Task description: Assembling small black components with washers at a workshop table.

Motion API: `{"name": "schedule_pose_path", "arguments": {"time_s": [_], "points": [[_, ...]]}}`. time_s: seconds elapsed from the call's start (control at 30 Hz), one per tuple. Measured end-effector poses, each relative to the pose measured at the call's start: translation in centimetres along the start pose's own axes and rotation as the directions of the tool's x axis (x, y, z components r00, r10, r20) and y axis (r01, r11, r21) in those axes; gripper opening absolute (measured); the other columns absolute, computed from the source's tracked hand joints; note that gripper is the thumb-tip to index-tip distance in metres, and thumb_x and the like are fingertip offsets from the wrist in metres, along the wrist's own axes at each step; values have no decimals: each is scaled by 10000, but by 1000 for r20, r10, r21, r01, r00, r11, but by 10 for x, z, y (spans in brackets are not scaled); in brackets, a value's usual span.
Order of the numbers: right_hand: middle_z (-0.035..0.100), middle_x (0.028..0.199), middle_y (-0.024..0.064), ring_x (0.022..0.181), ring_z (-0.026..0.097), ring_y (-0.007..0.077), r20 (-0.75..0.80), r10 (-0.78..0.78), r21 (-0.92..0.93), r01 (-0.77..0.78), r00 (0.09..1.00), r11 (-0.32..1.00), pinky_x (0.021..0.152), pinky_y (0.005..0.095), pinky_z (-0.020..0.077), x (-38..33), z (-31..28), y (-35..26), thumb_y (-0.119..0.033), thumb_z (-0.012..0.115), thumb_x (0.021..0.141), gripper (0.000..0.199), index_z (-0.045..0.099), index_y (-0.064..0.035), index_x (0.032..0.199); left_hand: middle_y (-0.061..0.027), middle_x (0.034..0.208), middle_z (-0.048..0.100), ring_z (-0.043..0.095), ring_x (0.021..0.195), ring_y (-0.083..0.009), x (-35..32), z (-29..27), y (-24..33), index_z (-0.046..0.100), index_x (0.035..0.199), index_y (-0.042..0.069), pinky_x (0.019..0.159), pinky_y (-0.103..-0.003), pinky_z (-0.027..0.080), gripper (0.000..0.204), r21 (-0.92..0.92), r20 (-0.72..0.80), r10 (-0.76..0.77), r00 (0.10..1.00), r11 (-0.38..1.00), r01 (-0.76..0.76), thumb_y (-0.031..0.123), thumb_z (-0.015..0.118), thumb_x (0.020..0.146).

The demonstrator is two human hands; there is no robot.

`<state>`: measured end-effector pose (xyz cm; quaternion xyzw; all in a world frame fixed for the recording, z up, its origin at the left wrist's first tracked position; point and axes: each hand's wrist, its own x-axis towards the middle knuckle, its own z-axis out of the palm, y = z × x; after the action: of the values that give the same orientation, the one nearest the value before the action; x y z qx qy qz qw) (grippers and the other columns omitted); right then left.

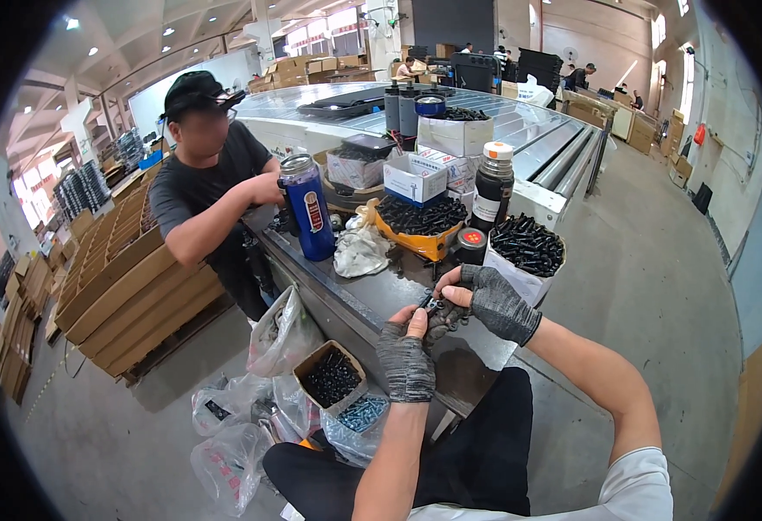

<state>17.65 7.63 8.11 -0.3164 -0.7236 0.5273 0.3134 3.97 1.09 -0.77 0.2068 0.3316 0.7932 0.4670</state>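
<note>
Centrally, frame mid: left hand [405,356] & right hand [496,300], both pinched on small black fastener [434,304]; best kept over the metal bench [372,300], grip firm.

Bright, even daylight; fisheye-bent, dark-vignetted edges

**A crowded metal surface and a littered floor**

The grey metal surface [381,300] runs away from the viewer. On it stand a blue bottle [309,208], a dark bottle with a white label [490,187], and white cardboard boxes [416,178]. A yellow tray of black screws [420,221] sits beside a crumpled white cloth [359,252]; a white bag of black screws [527,252] is at the near right. On the concrete floor [659,286] lie clear plastic bags [229,456] and an open carton of black screws [331,378].
</note>
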Motion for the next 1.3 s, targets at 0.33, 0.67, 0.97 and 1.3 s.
{"name": "schedule_pose_path", "arguments": {"time_s": [0.33,0.67,0.97,1.3], "points": [[677,993,35,938,611,112,-7,1,-120,-2,1000,993,868,286,489,11,5,0,-241,647,940,277,676,-22,1106,-102,1002,654,649,858,-182,-5,-1,14,578,1156,-16,754,-292,568,301,-118,64,-116,991,985,123,147,684,926],[688,993,61,931,625,144,122,-53,-126,69,991,990,849,300,501,32,-6,9,-310,653,925,377,672,14,1116,-128,1036,639,641,885,-193,-1,-2,14,569,1154,-37,762,-299,573,286,-191,125,-189,974,959,210,143,652,948],[667,901,124,873,659,260,173,-396,-535,423,902,731,798,352,513,14,-30,12,-207,670,870,216,677,-46,1013,-56,988,613,580,833,-130,4,-13,14,602,1109,23,743,-216,514,203,-260,206,-112,972,952,164,141,649,952],[629,978,133,961,632,319,168,-199,-726,258,965,638,842,407,494,-12,-39,65,-206,657,851,219,678,-63,1016,-52,945,616,590,819,-140,-3,-7,17,595,1120,30,699,-214,507,230,-181,112,-151,982,969,170,142,673,935]]}}
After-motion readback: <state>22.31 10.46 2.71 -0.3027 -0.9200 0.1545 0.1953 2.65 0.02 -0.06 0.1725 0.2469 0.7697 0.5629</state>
